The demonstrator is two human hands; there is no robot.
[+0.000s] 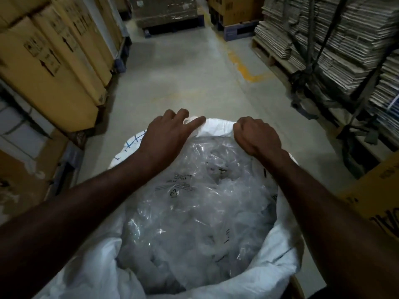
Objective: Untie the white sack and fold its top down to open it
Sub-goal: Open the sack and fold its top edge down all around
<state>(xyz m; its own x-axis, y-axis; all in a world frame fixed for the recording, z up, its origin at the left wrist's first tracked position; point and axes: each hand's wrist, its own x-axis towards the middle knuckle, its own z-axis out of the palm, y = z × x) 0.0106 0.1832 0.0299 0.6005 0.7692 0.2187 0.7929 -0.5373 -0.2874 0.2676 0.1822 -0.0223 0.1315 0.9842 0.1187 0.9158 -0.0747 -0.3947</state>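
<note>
White sack (pixel 278 255) fills lower centre of frame, mouth open, rim rolled outward. Inside: crumpled clear plastic bags (pixel 194 212). Right hand (pixel 257 137) clenched on far rim, upper centre right, gripping the fabric. Left hand (pixel 168 134) lies on the same rim just beside it, fingers spread and fairly straight. Cardboard boxes (pixel 54 61) stacked upper left; flattened cartons (pixel 323 35) on pallets upper right. Grey concrete floor (pixel 183 72) between.

Plastic wrap (pixel 194 201) in sack (pixel 280 262)
</note>
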